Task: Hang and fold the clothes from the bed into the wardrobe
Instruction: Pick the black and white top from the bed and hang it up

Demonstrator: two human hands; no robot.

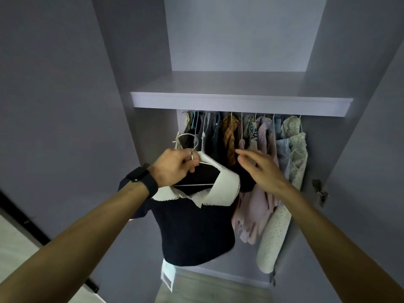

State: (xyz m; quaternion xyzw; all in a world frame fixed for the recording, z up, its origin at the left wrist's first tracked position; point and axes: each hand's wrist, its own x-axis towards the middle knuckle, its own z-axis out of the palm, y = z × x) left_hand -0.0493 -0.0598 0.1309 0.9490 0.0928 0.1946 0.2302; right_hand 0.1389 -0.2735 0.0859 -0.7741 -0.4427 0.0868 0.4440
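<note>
The left hand (177, 164) gripped a hanger (192, 185) by its neck, arm outstretched; just right of that grip the right hand (260, 169) hovered, fingers loosely extended.

We count one left hand (175, 165), one right hand (261, 170), one dark top (196, 232), one hanger (194, 184), one wristwatch (143, 179), one shelf (240, 104). The hanging clothes (265, 138) we cannot number.

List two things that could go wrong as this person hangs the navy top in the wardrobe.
1. The hanging clothes are packed tight; the hanger hook in the left hand could snag a neighbouring hanger.
2. The shelf hides the rail, so the hook might miss it and the navy top drop.
</note>
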